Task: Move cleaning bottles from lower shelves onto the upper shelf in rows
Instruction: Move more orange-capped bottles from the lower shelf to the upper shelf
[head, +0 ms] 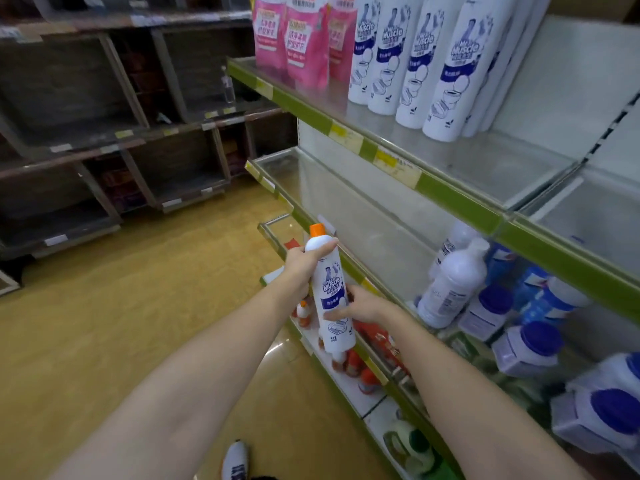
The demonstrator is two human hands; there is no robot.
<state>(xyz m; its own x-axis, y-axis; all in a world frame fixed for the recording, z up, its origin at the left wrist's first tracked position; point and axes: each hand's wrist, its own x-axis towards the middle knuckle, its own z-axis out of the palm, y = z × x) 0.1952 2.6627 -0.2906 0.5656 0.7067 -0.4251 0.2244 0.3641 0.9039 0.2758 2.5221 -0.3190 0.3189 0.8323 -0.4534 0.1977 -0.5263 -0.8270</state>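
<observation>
White plastic, smooth and cylindrical with an orange cap, the Mr Muscle bottle [331, 292] stood nearly upright in mid-air at the centre of the view, in front of the lower shelves. The left hand [304, 263] gripped it just below the cap, fingers wrapped round the shoulder; the right hand [360, 304] curled round its labelled middle from 3 o'clock. On the upper shelf [460, 202], a metal deck edged in green at 1 o'clock, at least four identical white bottles [450, 81] stood in a row, with three glossy pink refill pouches [304, 39] beside them at 12 o'clock. At 4 o'clock, the shelf below held blue-capped white bottles [526, 348], several lying tilted. Dark wooden racks [104, 133] lined the far side at 10 o'clock across a shiny yellowish floor [104, 323].
</observation>
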